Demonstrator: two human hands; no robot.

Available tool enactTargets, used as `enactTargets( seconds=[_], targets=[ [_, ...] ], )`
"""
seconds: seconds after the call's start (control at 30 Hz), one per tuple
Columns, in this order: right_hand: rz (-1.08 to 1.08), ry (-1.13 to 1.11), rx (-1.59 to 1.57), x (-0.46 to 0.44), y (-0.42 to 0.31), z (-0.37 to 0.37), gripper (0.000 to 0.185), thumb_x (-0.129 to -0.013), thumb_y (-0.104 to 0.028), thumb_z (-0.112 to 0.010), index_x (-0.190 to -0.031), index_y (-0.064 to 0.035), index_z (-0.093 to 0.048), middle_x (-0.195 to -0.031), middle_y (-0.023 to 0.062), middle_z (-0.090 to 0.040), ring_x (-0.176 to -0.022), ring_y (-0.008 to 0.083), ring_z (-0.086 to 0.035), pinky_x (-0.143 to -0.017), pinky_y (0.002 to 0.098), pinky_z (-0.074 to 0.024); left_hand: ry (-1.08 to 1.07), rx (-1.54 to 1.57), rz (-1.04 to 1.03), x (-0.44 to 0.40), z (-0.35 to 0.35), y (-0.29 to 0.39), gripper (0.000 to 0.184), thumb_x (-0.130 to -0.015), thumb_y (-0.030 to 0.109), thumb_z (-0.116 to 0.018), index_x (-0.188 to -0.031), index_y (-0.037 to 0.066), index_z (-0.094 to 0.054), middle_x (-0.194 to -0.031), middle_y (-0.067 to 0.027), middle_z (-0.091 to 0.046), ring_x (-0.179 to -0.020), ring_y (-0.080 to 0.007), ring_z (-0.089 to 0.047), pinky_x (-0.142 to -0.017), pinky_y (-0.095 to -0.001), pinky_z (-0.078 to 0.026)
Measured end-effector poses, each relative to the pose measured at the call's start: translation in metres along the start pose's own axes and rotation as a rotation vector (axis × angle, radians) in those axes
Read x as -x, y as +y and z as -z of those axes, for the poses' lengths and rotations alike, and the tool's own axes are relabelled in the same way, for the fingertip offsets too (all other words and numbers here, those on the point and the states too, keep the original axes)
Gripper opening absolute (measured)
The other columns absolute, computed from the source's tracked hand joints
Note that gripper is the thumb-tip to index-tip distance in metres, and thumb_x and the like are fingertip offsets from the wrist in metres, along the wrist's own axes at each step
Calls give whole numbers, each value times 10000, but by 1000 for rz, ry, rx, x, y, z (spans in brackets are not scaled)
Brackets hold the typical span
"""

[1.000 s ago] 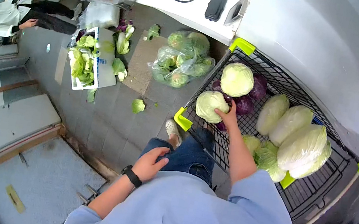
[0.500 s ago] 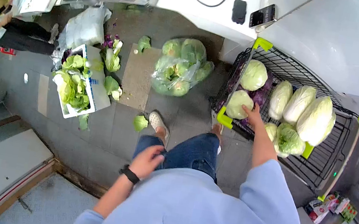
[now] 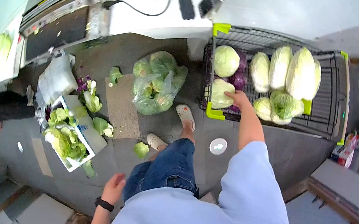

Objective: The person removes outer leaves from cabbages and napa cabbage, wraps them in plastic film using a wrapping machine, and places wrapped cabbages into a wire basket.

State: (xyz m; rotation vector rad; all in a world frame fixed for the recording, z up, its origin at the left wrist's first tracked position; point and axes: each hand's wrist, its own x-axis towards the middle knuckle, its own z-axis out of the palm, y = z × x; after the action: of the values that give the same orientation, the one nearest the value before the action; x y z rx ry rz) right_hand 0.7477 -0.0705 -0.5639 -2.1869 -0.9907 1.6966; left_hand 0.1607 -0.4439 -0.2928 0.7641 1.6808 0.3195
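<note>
In the black wire cart (image 3: 325, 130), my right hand (image 3: 238, 99) has its fingers on the right side of the lower round pale-green cabbage (image 3: 220, 94); some fingertips are hidden. Another round cabbage (image 3: 226, 61) lies just above it, with purple cabbages (image 3: 238, 79) beside the two. Several long napa cabbages (image 3: 279, 66) lie farther right, and a leafy green cabbage (image 3: 284, 104) sits below them. My left hand (image 3: 114, 188), with a black band at the wrist, hangs at the left of my shorts, fingers loosely bent and apart, holding nothing.
Bagged cabbages (image 3: 158, 82) and a white box of leaves (image 3: 69, 140) stand on the floor, with loose leaves (image 3: 141, 150) around. A white counter (image 3: 133, 20) carries a cable and a phone (image 3: 210, 2). Another person (image 3: 2, 107) stands far left.
The view has turned, and the cart now appears level along the upper right. My right hand stays at the same cabbage. My left hand has moved lower and left in view.
</note>
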Motion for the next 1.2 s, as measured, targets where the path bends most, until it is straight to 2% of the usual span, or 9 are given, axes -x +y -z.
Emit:
enactTargets(
  seconds=[0.03,0.13,0.23,0.33,0.37,0.6,0.8,1.03,1.2],
  targets=[
    [-19,119,102,23,-23,-4,855,-704,-415,-926,-1325,60,-580,-1120,172,-709,-951,254,-697,-791,384,-561,-47,-21,37,1,-6,22,309,-1028,161,-596,-1305,25,-589,-1245,-77,-671,-1098,-163,-620,-959,-301,-481],
    [-10,183,166,26,-33,-7,902,-693,-414,-932,-1364,18,-511,-1233,138,-658,-1072,249,-663,-863,386,-555,-161,25,73,-13,-27,36,309,-1030,165,-592,-1305,23,-590,-1251,-87,-672,-1113,-164,-619,-972,-307,-480],
    [-92,13,-124,45,-46,-7,853,-722,-367,-922,-1390,-64,-487,-1320,110,-614,-1166,242,-627,-942,407,-538,-192,-49,104,-29,-47,65,322,-1030,172,-596,-1314,20,-587,-1274,-108,-667,-1145,-168,-616,-991,-316,-479],
    [-48,-413,-257,27,-42,9,765,-771,-296,-894,-1389,-118,-480,-1334,91,-604,-1200,241,-611,-992,441,-518,-204,-74,115,-49,-72,100,361,-1022,158,-601,-1342,-2,-557,-1298,-133,-650,-1168,-190,-617,-1001,-325,-484],
    [-104,-334,-161,28,-41,13,722,-809,-248,-862,-1392,-106,-461,-1321,83,-607,-1199,244,-613,-1004,454,-512,-211,-71,113,-56,-81,112,379,-1018,151,-602,-1354,-13,-543,-1306,-144,-642,-1177,-201,-617,-1005,-329,-487],
    [-105,-519,-445,33,-2,9,880,-815,-153,-848,-1519,-126,-321,-1465,89,-473,-1362,268,-471,-1124,481,-417,-265,-2,103,-89,-140,183,380,-1016,133,-600,-1361,-14,-539,-1334,-156,-626,-1219,-216,-604,-1039,-331,-470],
    [-82,-566,-360,3,-26,28,1057,-767,-124,-884,-1587,-86,-218,-1496,146,-444,-1370,289,-476,-1085,444,-480,-306,-27,165,-101,-164,214,364,-1031,136,-580,-1360,-12,-535,-1301,-119,-649,-1206,-185,-594,-1039,-323,-462],
    [48,-446,-38,-10,-36,25,1103,-776,-326,-894,-1614,-91,-216,-1516,231,-444,-1356,319,-501,-1095,414,-458,-280,-147,127,-118,-157,237,384,-1020,149,-598,-1357,-24,-540,-1291,-163,-646,-1175,-217,-632,-1009,-329,-496],
    [160,-303,170,-5,-22,39,983,-801,-564,-786,-1544,-60,-386,-1385,232,-587,-1263,351,-589,-1057,422,-473,-301,-146,96,-125,-150,262,393,-1015,151,-606,-1356,-32,-539,-1289,-160,-648,-1170,-220,-633,-1007,-335,-497]
  ],
)
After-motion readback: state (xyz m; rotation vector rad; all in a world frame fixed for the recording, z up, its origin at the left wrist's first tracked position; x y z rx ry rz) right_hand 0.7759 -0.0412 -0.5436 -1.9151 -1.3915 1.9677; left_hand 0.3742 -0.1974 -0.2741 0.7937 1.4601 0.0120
